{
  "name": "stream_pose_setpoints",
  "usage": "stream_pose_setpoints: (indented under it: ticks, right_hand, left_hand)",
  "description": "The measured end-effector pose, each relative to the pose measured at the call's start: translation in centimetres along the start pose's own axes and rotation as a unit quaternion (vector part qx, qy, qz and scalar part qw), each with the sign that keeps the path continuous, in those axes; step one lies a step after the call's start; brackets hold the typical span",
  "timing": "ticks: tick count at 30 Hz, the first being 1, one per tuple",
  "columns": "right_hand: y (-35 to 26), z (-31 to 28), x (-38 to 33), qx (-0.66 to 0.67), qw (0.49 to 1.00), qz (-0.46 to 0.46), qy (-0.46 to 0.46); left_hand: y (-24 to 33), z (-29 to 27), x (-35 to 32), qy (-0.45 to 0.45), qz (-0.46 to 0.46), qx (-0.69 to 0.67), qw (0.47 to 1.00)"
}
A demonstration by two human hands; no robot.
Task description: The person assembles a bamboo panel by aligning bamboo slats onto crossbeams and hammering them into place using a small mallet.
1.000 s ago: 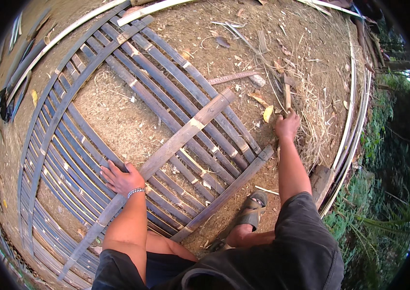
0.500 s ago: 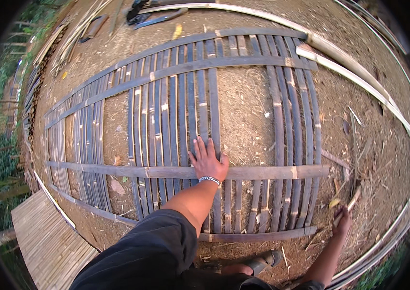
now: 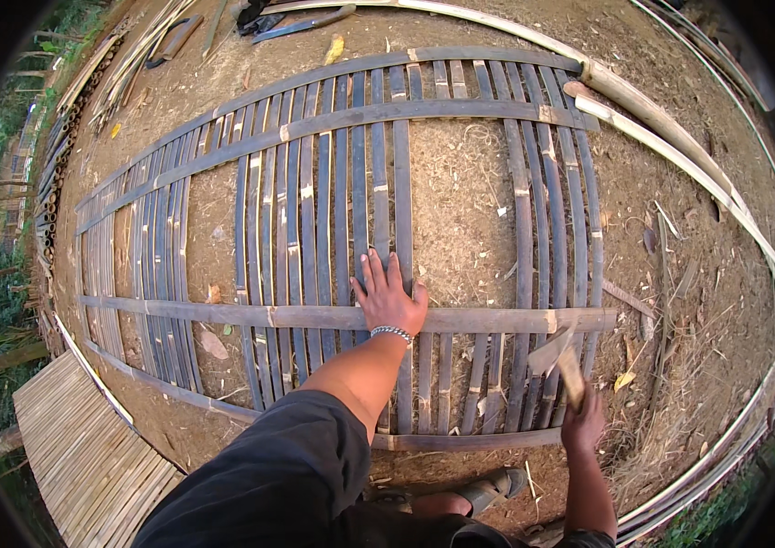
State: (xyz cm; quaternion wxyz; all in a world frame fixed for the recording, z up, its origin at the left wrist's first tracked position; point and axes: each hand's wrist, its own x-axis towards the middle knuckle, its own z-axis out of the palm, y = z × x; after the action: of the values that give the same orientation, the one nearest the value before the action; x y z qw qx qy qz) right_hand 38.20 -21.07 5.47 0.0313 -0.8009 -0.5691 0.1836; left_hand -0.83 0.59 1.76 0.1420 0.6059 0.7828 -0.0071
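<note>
My left hand (image 3: 391, 297) lies flat with fingers spread on a frame of dark split-bamboo slats (image 3: 322, 210). Its palm is over a long crosswise bamboo strip (image 3: 488, 320), and the fingertips press on the slats beyond. A chain bracelet is on that wrist. My right hand (image 3: 583, 420) is closed around the wooden handle of a hatchet (image 3: 570, 370). The metal head (image 3: 549, 352) is above the right part of the frame, just below the crosswise strip; whether it touches cannot be told.
Long bamboo poles (image 3: 657, 117) lie along the far right. A saw (image 3: 303, 25) and a dark bag sit beyond the far edge. At the lower left is a slatted bamboo panel (image 3: 86, 438). My sandalled foot (image 3: 493, 491) stands by the near edge, and dry leaves and shavings litter the ground.
My right hand has moved left with the hatchet, from the ground beside the frame to over its right part. My left hand stays flat on the slats.
</note>
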Motion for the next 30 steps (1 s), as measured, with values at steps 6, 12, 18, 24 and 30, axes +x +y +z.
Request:
stream_pose_setpoints:
  ticks: [6,12,18,24,30]
  right_hand:
    - [2.6,1.0,-4.4,-0.043,0.997,0.044,-0.054]
    - [7.1,2.3,-5.8,-0.041,0.998,0.053,-0.008]
    - [4.3,0.6,-4.8,-0.093,0.996,0.004,0.016]
    - [-3.5,1.1,1.2,-0.004,0.964,-0.228,0.139]
    - [-13.3,3.9,6.1,0.052,0.961,-0.242,0.12]
  left_hand:
    - [0.2,0.0,0.2,-0.005,0.001,-0.002,1.0]
    - [-0.2,-0.4,0.1,0.011,0.005,-0.004,1.0]
    - [-0.3,1.1,-0.1,0.045,0.019,-0.005,0.999]
    - [-0.4,1.5,0.2,0.058,0.025,0.002,0.998]
    - [-0.2,1.7,0.2,0.06,0.032,0.003,0.998]
